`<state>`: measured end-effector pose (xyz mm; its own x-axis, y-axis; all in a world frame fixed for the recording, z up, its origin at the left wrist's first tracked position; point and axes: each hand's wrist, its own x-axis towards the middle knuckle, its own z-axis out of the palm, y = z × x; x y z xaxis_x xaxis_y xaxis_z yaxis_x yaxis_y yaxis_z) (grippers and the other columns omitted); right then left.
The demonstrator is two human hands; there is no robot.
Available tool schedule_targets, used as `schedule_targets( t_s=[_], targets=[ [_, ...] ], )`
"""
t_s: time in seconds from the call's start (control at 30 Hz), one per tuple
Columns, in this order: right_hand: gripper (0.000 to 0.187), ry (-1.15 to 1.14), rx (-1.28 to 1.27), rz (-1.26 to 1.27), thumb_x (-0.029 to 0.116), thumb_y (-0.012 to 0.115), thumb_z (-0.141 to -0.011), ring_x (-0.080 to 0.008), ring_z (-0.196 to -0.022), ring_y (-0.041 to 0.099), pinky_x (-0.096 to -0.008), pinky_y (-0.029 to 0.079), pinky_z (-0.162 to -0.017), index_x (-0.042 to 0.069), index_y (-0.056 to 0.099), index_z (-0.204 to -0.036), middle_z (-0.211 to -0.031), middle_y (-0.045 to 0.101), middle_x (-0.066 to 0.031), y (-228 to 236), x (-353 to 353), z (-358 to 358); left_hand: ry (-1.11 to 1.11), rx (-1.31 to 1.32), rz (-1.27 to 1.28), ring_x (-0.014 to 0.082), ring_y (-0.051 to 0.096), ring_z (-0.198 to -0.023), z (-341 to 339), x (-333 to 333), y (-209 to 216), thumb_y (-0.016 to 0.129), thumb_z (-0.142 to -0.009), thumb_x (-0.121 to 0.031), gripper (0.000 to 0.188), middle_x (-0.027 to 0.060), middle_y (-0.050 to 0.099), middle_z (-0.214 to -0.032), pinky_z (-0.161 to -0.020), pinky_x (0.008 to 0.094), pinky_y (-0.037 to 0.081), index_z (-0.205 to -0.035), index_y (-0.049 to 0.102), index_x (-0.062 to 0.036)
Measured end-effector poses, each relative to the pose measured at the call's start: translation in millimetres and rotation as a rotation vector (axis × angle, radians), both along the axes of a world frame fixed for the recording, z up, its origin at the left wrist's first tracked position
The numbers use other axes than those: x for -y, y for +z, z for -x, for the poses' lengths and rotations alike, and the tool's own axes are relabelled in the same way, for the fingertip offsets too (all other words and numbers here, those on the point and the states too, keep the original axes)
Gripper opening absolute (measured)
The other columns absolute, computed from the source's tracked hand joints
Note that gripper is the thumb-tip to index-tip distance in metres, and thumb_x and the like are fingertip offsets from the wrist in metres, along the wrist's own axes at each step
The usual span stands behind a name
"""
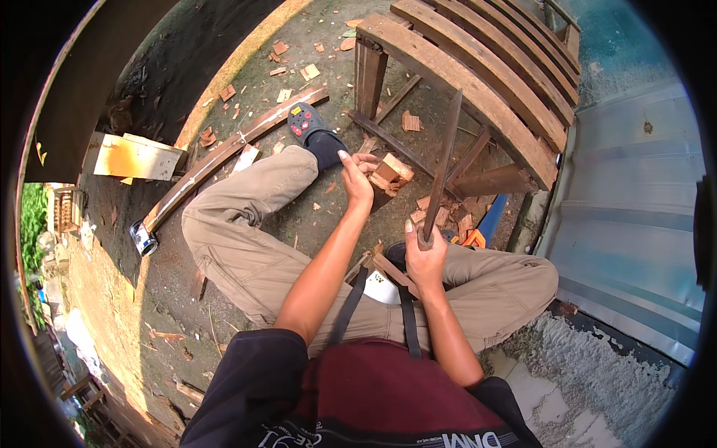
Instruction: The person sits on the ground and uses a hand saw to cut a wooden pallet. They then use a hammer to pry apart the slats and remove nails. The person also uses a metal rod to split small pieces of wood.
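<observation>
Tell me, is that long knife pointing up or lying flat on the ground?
Pointing up. The right hand grips the long knife at its bottom end, and the blade rises, leaning slightly, toward the wooden bench.

Two hands: left hand (357,178) on one small wood block (390,172), right hand (426,263) gripping one long blade (444,160). One slatted wooden bench (478,67) showing about five curved slats, one long curved plank (224,153), one metal can (143,239), one grey sandal (308,123). Wood chips (287,71) on the ground too many to count.
</observation>
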<state>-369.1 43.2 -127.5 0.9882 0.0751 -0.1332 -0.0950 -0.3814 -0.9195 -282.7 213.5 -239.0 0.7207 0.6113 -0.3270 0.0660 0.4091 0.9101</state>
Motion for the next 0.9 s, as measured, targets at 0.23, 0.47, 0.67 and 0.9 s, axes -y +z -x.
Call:
schedule_targets(
  t_s=[0.23, 0.47, 0.67, 0.9],
  targets=[
    [0.035, -0.084, -0.066, -0.233, 0.031, 0.069, -0.102, -0.0049, -0.057, 0.051, -0.0235, 0.039, -0.052, -0.002, 0.067, -0.114, -0.069, 0.057, 0.0035, -46, -44, -29, 0.191, 0.125, -0.057, 0.0189, 0.063, -0.081, 3, -2, 24, 0.015, -0.109, -0.062, 0.081, 0.0116, 0.070, -0.094, -0.078, 0.0346, 0.049, -0.099, 0.063, 0.0024],
    [0.053, 0.034, -0.085, -0.471, 0.028, 0.070, -0.101, -0.0069, -0.057, 0.055, -0.0257, 0.044, -0.052, -0.006, 0.055, -0.139, -0.073, 0.061, 0.0006, -55, -71, -51, -0.069, 0.118, -0.412, 0.0218, 0.057, -0.098, 21, -19, 33, 0.035, -0.113, -0.039, 0.052, 0.0132, 0.063, -0.105, -0.090, 0.0343, 0.045, -0.107, 0.059, 0.0062],
    [0.051, 0.150, -0.193, -0.552, 0.024, 0.068, -0.102, -0.0068, -0.053, 0.052, -0.0258, 0.041, -0.049, -0.004, 0.054, -0.142, -0.070, 0.058, 0.0021, -51, -54, -53, -0.463, 0.000, -0.340, 0.0186, 0.060, -0.111, 42, -45, 80, 0.046, -0.106, -0.037, 0.045, 0.0097, 0.064, -0.120, -0.094, 0.0356, 0.048, -0.130, 0.056, 0.0007],
    [0.041, 0.137, -0.068, -0.056, 0.026, 0.072, -0.094, -0.0293, -0.055, 0.066, -0.0412, 0.050, -0.057, -0.009, 0.066, -0.114, -0.059, 0.063, -0.0192, 6, -44, -12, -0.242, -0.153, 0.183, 0.0247, 0.058, -0.122, 109, -26, 121, 0.057, -0.101, -0.029, 0.046, 0.0118, 0.057, -0.136, -0.101, 0.0570, 0.049, -0.140, 0.051, -0.0048]
  ],
)
